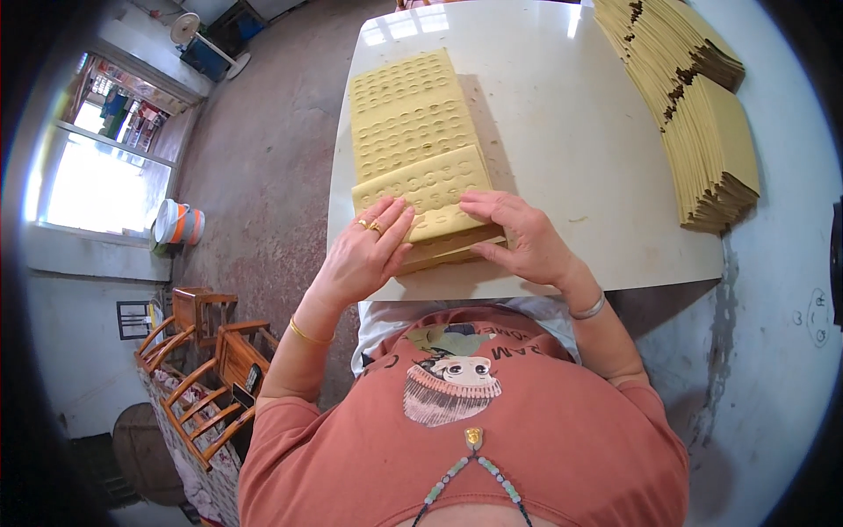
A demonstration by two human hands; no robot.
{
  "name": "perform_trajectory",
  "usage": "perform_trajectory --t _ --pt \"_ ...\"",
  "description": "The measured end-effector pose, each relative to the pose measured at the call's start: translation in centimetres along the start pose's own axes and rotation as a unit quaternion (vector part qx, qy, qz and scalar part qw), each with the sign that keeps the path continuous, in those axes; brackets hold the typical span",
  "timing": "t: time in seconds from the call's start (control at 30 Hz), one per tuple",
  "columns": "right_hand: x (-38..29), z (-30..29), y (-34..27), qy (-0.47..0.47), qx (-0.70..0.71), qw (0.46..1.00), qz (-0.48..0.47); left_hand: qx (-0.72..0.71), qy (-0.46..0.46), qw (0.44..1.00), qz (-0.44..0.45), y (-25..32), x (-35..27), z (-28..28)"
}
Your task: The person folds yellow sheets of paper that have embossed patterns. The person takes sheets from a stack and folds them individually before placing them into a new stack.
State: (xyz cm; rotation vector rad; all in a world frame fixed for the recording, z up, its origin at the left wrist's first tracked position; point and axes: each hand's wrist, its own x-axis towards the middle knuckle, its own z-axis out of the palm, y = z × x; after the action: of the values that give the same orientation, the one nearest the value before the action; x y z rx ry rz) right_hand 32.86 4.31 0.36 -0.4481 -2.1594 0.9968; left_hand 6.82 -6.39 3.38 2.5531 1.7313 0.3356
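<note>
A stack of yellow paper sheets (pixel 408 118), stamped with rows of crescent-shaped cuts like joss paper, lies before me on a white table. Its near part is covered by a folded flap (pixel 438 174), whose rounded fold faces me. On the flap's left side rest the fingers of my left hand (pixel 369 244), the thumb down by the near edge. My right hand (pixel 523 234) grips the right side, fingertips on top and thumb lower at the near edge. More sheets show under the fold; how many are folded cannot be told.
Folded yellow paper bundles (pixel 711 132) stand in a long row along the wall on the right. Paper scraps (pixel 577 219) dot the white table (pixel 560 132). To the left are wooden chairs (pixel 230 362), a bucket (pixel 181 222) and a standing fan (pixel 188 29).
</note>
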Motion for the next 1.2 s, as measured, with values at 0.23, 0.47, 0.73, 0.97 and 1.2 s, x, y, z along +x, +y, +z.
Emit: perform_trajectory --t 0.23,0.47,0.73,0.97,1.2 --pt "0.5 0.9 2.7 0.094 -0.044 0.992 -0.065 0.028 0.075 0.993 0.082 -0.6 1.0 0.5" --pt "1.2 0.3 0.6 0.135 -0.096 0.974 -0.154 0.056 0.122 0.991 0.027 0.7 0.7 -0.4" --pt "-1.2 -3.0 -1.3 0.069 -0.103 0.974 -0.188 -0.016 0.15 0.983 0.101 3.2 1.8 -3.6" --pt "-7.5 -15.9 -2.3 0.352 -0.375 0.852 -0.098 -0.047 0.187 0.98 0.047 2.8 1.3 -2.2" --pt "-9.3 -28.8 -0.1 0.383 -0.596 0.706 -0.03 -0.062 0.158 0.984 0.058 2.7 0.8 -0.6"
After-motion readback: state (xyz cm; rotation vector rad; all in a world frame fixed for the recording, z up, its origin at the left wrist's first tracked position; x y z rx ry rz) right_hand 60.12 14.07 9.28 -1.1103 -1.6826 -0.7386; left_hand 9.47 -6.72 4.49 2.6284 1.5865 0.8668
